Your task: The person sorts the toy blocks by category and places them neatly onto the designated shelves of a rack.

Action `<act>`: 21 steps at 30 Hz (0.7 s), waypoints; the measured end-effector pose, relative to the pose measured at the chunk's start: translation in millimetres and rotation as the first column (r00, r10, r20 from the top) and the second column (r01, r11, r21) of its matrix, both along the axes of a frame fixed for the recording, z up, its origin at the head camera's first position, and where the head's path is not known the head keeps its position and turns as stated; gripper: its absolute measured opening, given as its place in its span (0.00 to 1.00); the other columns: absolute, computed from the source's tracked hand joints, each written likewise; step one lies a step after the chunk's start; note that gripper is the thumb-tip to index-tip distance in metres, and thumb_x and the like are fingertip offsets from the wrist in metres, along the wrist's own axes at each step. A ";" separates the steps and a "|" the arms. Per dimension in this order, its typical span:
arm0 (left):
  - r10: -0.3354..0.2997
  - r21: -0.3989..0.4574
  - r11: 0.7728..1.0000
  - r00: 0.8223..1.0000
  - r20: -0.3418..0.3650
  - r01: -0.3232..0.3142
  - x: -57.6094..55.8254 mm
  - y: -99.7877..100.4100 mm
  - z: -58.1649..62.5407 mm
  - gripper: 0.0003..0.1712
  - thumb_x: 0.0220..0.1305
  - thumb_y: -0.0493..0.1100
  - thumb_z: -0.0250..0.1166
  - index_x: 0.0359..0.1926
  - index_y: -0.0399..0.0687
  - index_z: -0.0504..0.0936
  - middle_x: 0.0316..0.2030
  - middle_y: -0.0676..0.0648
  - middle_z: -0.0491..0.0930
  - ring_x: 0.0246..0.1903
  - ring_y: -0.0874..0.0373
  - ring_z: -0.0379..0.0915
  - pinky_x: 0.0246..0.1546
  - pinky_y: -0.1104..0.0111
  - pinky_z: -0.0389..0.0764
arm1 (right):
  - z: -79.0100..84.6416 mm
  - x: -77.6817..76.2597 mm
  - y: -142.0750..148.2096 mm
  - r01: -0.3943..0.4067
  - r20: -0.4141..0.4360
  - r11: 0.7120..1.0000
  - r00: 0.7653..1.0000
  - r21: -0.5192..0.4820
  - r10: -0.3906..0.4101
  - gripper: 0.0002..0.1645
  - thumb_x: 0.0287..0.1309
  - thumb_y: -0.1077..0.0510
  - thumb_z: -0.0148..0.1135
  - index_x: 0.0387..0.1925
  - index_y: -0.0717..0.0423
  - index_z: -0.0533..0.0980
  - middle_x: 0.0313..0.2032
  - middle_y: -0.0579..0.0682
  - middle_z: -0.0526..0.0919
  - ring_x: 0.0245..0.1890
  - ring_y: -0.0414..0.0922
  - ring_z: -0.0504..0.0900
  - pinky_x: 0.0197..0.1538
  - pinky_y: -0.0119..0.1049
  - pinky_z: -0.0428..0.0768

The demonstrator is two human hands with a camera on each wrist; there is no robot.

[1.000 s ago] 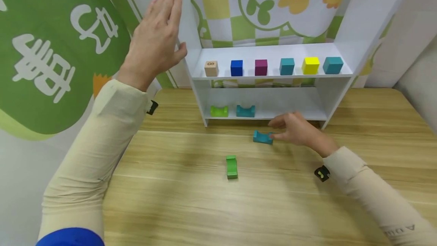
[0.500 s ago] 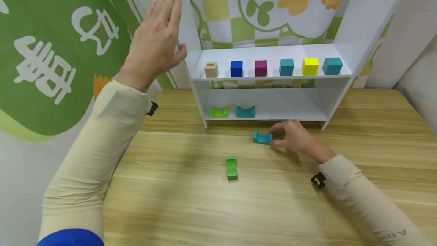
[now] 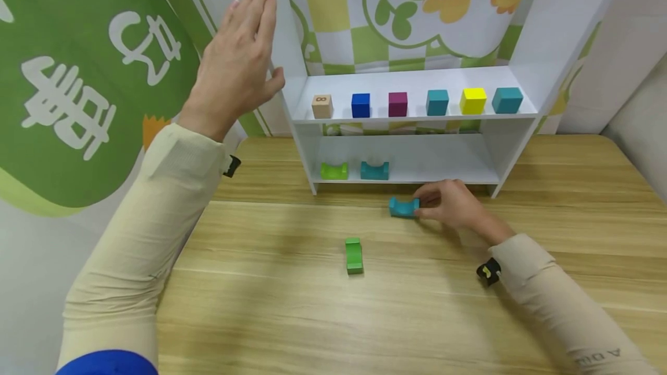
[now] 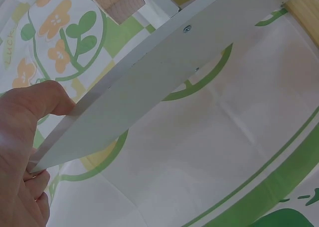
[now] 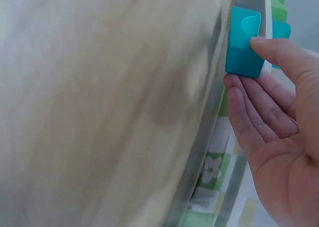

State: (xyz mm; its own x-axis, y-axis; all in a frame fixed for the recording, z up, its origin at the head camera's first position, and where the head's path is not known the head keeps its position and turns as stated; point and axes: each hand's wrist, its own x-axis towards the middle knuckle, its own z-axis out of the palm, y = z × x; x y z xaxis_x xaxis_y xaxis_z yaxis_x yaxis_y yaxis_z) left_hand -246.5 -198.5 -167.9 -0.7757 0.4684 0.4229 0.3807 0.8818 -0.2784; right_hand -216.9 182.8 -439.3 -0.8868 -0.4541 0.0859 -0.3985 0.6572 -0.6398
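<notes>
My right hand (image 3: 455, 204) pinches one end of a blue block with a curved hollow (image 3: 403, 207), just in front of the shelf's lower board. The right wrist view shows the thumb on one side of this blue block (image 5: 244, 50) and fingertips at another. My left hand (image 3: 234, 59) grips the left side panel of the white shelf (image 3: 565, 33). In the left wrist view, thumb and fingers lie on opposite sides of that panel (image 4: 124, 97). A green block of the same hollowed shape (image 3: 354, 256) lies on the table, nearer to me.
On the upper board a row of cubes includes a wooden one (image 3: 322, 107), a purple one (image 3: 398, 105) and a yellow one (image 3: 473, 102). A lime hollowed block (image 3: 334, 172) and a teal one (image 3: 374, 171) sit on the lower board's left half. A patterned cloth (image 3: 333, 10) hangs behind.
My right hand has closed its fingers on the blue block's right end and shifted it slightly right and toward the shelf. The left hand stays on the panel.
</notes>
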 end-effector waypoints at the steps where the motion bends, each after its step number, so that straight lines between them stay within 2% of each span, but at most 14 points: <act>1: 0.000 -0.001 1.000 1.000 -0.001 0.000 0.1 0.0 -0.1 0.54 0.72 0.47 0.62 0.84 0.32 0.39 0.85 0.36 0.36 0.86 0.42 0.34 0.88 0.55 0.36 | 1.7 -0.4 1.4 0.000 0.002 1.000 1.000 -0.004 0.000 0.17 0.60 0.55 0.78 0.49 0.57 0.88 0.47 0.55 0.92 0.47 0.50 0.92 0.54 0.49 0.91; 6: 0.005 -0.006 1.000 1.000 0.003 -0.005 0.2 0.3 -0.2 0.55 0.73 0.47 0.62 0.84 0.32 0.38 0.85 0.36 0.35 0.86 0.42 0.33 0.88 0.55 0.35 | 13.2 -1.8 7.5 -0.002 0.020 1.000 1.000 -0.009 0.003 0.19 0.60 0.56 0.78 0.51 0.58 0.87 0.49 0.55 0.92 0.49 0.51 0.91 0.56 0.49 0.91; 12: 0.010 -0.006 1.000 1.000 0.009 -0.010 0.5 0.9 0.4 0.55 0.73 0.47 0.62 0.84 0.32 0.38 0.86 0.36 0.35 0.86 0.42 0.33 0.88 0.55 0.35 | 34.5 -5.3 15.5 -0.022 0.025 1.000 0.999 -0.009 0.023 0.21 0.62 0.54 0.76 0.54 0.58 0.86 0.51 0.56 0.92 0.51 0.52 0.91 0.58 0.50 0.90; 16: 0.011 -0.003 1.000 1.000 0.008 -0.011 0.4 1.0 0.1 0.55 0.73 0.47 0.62 0.84 0.32 0.38 0.86 0.37 0.35 0.86 0.42 0.33 0.88 0.55 0.35 | 49.0 -9.9 20.6 -0.030 0.002 0.999 1.000 -0.017 0.030 0.20 0.64 0.55 0.75 0.54 0.58 0.86 0.51 0.58 0.91 0.52 0.54 0.91 0.59 0.53 0.89; 21: 0.013 -0.003 1.000 1.000 0.007 -0.013 -0.5 1.4 0.0 0.54 0.73 0.47 0.62 0.84 0.32 0.38 0.86 0.36 0.35 0.86 0.42 0.33 0.88 0.55 0.35 | 60.5 -18.0 25.7 0.008 -0.035 1.000 0.999 0.002 -0.008 0.19 0.63 0.54 0.75 0.53 0.56 0.87 0.50 0.55 0.92 0.52 0.53 0.91 0.58 0.52 0.89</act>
State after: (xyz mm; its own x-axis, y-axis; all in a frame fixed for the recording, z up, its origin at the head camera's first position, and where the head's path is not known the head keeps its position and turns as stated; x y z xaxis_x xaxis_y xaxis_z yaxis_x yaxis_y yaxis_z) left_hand -247.0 -197.1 -167.9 -0.7848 0.4594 0.4160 0.3711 0.8859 -0.2782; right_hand -234.9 208.5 -378.8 -0.8871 -0.4468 0.1159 -0.4149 0.6617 -0.6245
